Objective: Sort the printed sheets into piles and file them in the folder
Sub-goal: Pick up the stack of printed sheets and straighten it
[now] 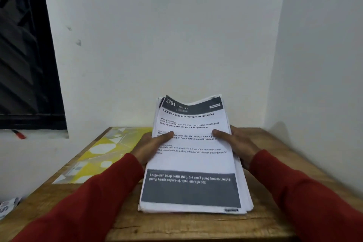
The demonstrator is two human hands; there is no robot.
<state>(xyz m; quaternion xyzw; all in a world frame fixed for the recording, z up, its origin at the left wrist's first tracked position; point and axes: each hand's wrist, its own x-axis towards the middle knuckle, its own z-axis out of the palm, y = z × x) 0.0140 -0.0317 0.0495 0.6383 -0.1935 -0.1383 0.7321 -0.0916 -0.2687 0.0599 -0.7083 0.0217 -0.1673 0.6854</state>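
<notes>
While both red-sleeved arms reach forward, the left hand [151, 144] and the right hand [238, 143] each hold one long edge of a thick stack of white printed sheets [191, 161] with grey header bands. Each grip is closed on the stack: thumbs lie on the top page (headed "3791 KITCHEN"), fingers hidden beneath. The stack's near end rests on the brown wooden table [176, 226]; its far end rises, bowed, between the hands. A yellow-and-white patterned folder [102, 153] lies flat on the table, just left of the left hand.
</notes>
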